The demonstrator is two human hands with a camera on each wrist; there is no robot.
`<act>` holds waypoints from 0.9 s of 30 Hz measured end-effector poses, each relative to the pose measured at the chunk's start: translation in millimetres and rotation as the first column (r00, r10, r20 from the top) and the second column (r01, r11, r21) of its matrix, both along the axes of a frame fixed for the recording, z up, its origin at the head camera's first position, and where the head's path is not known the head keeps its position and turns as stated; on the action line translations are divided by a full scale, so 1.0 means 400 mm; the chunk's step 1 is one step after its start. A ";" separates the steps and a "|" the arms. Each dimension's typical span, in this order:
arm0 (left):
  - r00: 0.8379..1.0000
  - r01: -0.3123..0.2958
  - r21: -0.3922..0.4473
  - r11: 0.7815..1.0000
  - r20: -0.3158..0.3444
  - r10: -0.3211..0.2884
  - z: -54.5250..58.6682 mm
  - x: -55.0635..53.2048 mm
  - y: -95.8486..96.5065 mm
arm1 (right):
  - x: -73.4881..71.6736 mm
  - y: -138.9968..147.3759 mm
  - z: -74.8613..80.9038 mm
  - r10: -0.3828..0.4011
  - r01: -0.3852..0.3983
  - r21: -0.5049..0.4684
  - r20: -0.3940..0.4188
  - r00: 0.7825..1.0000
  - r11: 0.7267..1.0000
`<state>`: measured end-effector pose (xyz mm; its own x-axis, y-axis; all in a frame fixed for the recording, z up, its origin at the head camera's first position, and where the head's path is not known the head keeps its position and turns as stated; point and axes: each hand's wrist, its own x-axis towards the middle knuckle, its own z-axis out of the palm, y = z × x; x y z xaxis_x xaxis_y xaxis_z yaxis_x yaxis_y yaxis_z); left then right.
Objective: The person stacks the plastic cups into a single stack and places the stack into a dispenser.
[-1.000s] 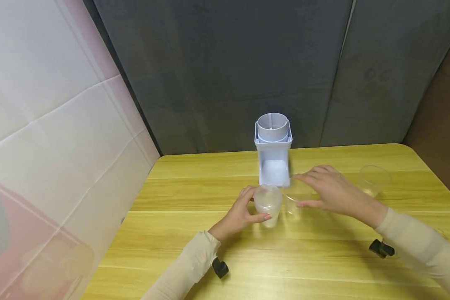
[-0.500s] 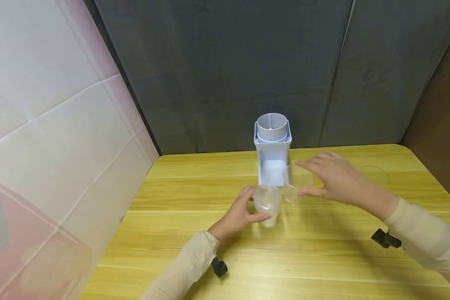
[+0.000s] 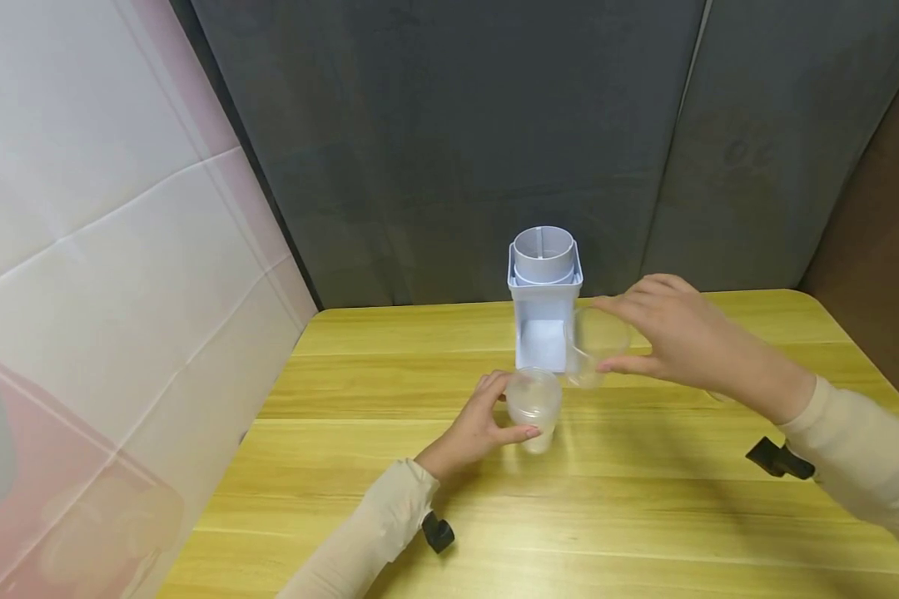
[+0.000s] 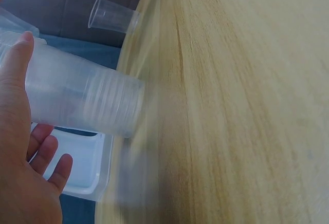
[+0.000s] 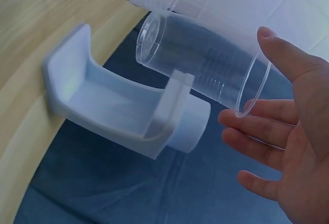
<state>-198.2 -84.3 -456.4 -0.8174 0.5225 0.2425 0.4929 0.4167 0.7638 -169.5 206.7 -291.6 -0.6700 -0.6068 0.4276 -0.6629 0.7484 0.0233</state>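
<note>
On the table, my left hand (image 3: 474,431) holds a stack of nested clear plastic cups (image 3: 535,401), thumb on the near side; the stacked rims show as ridges near the table end in the left wrist view. Slightly farther back and to the right, my right hand (image 3: 677,337) pinches a single clear plastic cup (image 5: 198,59) near its rim between thumb and fingers. This cup is raised off the table, beside the white cup dispenser (image 3: 545,299), with its base pointing down. Part of the dispenser shows behind the cup in the right wrist view.
Another clear plastic cup (image 4: 114,16) stands on the wooden table (image 3: 389,516); my right arm mostly hides it in the head view. A dark partition (image 3: 449,150) rises behind the table. A pale printed panel (image 3: 120,249) borders the left side.
My right hand has lifted the single cup from beside the stack, upward and a little away. The left hand and its stack stay nearly where they were.
</note>
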 end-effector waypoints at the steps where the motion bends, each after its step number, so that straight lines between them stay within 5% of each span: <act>1: 1.000 -0.001 0.000 1.000 -0.003 0.001 -0.001 0.000 0.000 | 0.000 0.000 0.004 0.000 0.000 0.001 -0.001 1.000 1.000; 16: 1.000 0.006 0.001 1.000 -0.015 -0.006 -0.002 -0.002 0.004 | -0.010 -0.019 0.016 0.054 -0.054 -0.007 -0.044 0.998 0.998; 27: 1.000 0.022 -0.008 1.000 -0.021 -0.022 -0.003 -0.003 0.005 | -0.011 -0.075 0.016 0.071 -0.071 0.004 0.015 0.997 0.997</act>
